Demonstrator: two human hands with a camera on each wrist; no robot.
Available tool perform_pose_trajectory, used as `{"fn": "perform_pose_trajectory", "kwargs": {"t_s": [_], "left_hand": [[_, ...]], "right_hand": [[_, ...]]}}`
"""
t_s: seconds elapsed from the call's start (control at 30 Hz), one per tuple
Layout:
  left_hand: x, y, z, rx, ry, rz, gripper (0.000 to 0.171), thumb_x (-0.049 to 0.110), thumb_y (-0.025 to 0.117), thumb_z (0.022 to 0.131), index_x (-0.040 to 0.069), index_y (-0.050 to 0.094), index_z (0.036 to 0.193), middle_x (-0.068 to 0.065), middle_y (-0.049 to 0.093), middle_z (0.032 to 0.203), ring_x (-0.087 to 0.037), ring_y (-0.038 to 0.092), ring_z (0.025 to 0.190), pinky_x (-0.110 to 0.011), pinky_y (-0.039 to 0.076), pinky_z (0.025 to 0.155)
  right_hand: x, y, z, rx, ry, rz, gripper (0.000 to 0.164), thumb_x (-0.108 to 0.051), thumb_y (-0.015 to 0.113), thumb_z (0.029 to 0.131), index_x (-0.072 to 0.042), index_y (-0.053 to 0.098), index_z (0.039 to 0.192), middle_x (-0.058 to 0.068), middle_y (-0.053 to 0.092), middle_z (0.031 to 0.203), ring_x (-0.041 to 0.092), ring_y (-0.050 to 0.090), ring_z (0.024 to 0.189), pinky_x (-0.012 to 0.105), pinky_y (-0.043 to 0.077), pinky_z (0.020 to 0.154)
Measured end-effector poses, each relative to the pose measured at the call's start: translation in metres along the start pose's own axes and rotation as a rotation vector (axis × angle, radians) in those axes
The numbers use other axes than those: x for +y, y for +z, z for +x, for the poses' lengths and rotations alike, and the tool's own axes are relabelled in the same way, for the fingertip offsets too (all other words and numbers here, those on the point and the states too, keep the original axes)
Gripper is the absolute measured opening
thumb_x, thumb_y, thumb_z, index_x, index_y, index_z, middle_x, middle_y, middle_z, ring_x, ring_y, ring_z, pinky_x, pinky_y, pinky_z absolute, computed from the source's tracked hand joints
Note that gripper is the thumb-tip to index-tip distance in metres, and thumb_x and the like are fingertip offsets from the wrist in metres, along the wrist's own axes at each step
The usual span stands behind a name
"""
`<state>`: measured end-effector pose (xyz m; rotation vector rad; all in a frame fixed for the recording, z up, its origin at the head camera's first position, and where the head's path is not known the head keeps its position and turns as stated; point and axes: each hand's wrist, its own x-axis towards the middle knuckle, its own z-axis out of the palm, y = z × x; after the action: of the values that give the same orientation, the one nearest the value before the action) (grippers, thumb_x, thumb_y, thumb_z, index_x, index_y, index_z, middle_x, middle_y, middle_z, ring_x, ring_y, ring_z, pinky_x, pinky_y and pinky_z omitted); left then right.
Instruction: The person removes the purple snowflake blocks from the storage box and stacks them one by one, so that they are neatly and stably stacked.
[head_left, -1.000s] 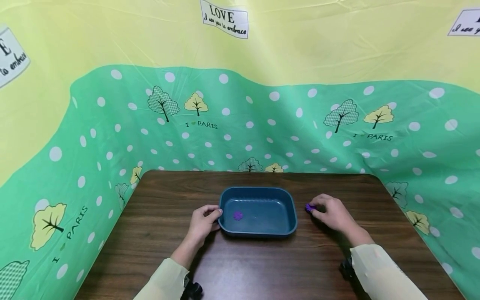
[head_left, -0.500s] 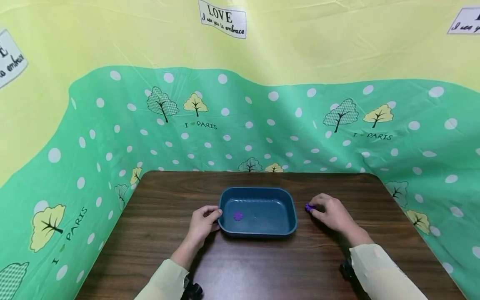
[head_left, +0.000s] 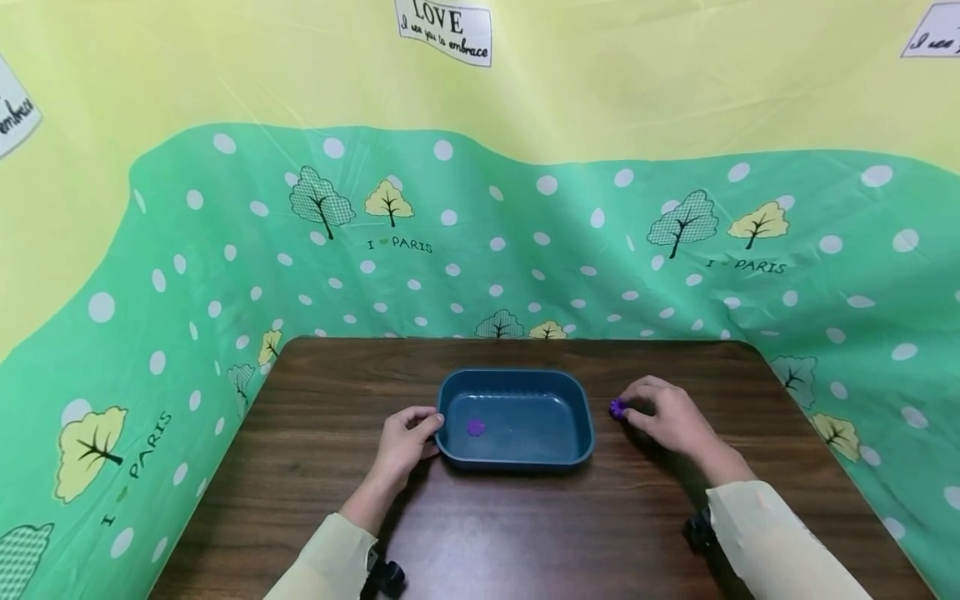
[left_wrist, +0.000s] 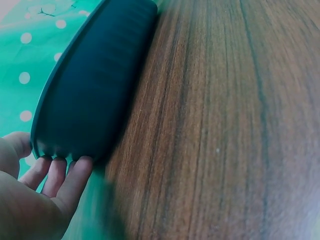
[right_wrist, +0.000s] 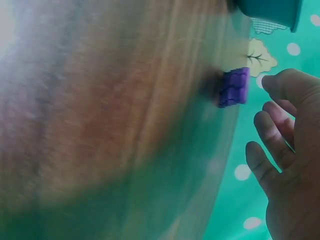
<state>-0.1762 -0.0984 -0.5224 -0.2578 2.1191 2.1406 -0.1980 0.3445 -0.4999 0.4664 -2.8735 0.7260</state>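
Observation:
A dark blue rectangular plastic basin (head_left: 517,460) stands in the middle of the table, with a flat purple flower-shaped piece (head_left: 476,427) on its floor. My left hand (head_left: 402,444) holds the basin's left end; in the left wrist view the thumb lies at the rim and the fingers touch the outer wall (left_wrist: 90,95). To the basin's right, a small stack of purple scalloped pieces (right_wrist: 234,88) stands on the table. Close beside this stack, my right hand (head_left: 670,421) has its fingers spread; the right wrist view shows a gap between fingertips and stack.
The dark wood-grain table (head_left: 517,533) ends at a back edge just behind the basin. A green and yellow printed cloth (head_left: 420,292) hangs round the back and both sides. Small black devices (head_left: 388,577) sit on both wrists.
My right fingers have loosened and drawn slightly away from the purple stack, which stays where it was. The head view has tilted a little; my left hand and the basin keep their places.

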Motion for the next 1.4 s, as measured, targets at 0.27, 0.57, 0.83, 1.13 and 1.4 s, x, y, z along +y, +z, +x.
{"fn": "perform_pose_trajectory", "kwargs": {"t_s": [0.27,0.57,0.83,1.13,1.4], "left_hand": [[0.002,-0.001,0.0,-0.002,-0.004,-0.001,0.035,0.017,0.073,0.095,-0.006,0.069,0.121,-0.009,0.068,0.099,-0.017,0.068,0.087,-0.039,0.065,0.072],[0.002,0.0,0.001,-0.005,-0.013,0.01,0.034,0.015,0.071,0.096,-0.006,0.068,0.123,-0.009,0.069,0.1,-0.017,0.068,0.087,-0.039,0.065,0.073],[0.001,0.0,-0.002,0.002,-0.001,0.007,0.029,0.016,0.073,0.095,-0.006,0.069,0.115,-0.009,0.067,0.096,-0.02,0.067,0.087,-0.04,0.065,0.072],[0.002,0.0,-0.004,0.011,0.006,0.002,0.021,0.016,0.074,0.094,-0.004,0.069,0.102,-0.005,0.064,0.09,-0.019,0.065,0.082,-0.04,0.065,0.071],[0.0,-0.001,-0.003,0.004,0.003,-0.015,0.026,0.017,0.074,0.095,-0.005,0.069,0.11,-0.007,0.066,0.094,-0.019,0.067,0.086,-0.04,0.065,0.073]], "right_hand": [[-0.015,-0.011,0.017,0.008,-0.057,0.008,0.019,-0.015,0.078,0.091,-0.008,0.077,0.109,0.007,0.071,0.11,0.03,0.068,0.103,0.054,0.059,0.088],[-0.057,-0.005,0.04,0.006,-0.157,0.039,0.02,-0.018,0.08,0.09,-0.011,0.078,0.109,0.001,0.071,0.106,0.018,0.067,0.091,0.043,0.06,0.077],[-0.101,0.016,0.056,-0.057,-0.191,0.075,0.023,-0.022,0.08,0.091,-0.012,0.077,0.111,0.002,0.071,0.109,0.017,0.065,0.088,0.034,0.057,0.074],[-0.134,0.049,0.07,-0.154,-0.212,0.066,0.026,-0.026,0.079,0.092,-0.013,0.076,0.114,0.002,0.07,0.109,0.016,0.061,0.088,0.031,0.054,0.075],[-0.154,0.074,0.076,-0.261,-0.215,0.088,0.028,-0.026,0.079,0.092,-0.014,0.076,0.117,-0.002,0.072,0.114,0.013,0.066,0.1,0.034,0.059,0.088]]}}
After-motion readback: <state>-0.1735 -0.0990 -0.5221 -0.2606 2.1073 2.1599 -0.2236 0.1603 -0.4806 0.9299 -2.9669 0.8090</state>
